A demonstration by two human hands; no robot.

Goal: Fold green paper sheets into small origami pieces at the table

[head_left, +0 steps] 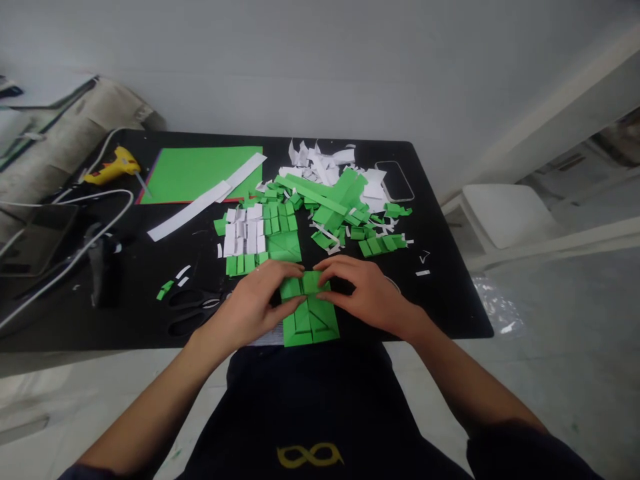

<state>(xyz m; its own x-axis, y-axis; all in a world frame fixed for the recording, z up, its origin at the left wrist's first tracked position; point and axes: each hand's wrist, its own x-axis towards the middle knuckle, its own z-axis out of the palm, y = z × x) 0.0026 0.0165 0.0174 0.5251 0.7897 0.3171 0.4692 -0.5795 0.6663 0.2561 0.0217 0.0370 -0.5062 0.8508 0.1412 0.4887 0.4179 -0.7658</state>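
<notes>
A folded green paper piece [311, 323] with creases and slits lies at the table's front edge, between my hands. My left hand [265, 290] reaches in from the left, thumb and fingers closed on the paper's upper part. From the right, my right hand [363, 287] pinches a small folded green paper strip [311, 282] at the top of that piece. The fingertips partly cover the strip. Just beyond my left hand lies a patchwork of white folded paper pieces [245, 232] and green folded pieces [280, 219].
Green and white paper scraps [345, 200] are heaped at the back. Black scissors [195, 310] lie left of my left hand. A yellow glue gun [117, 167], green sheets [200, 170], a white paper strip [200, 207] and a phone [395, 181] are farther off. A white cable [110, 223] crosses the left side.
</notes>
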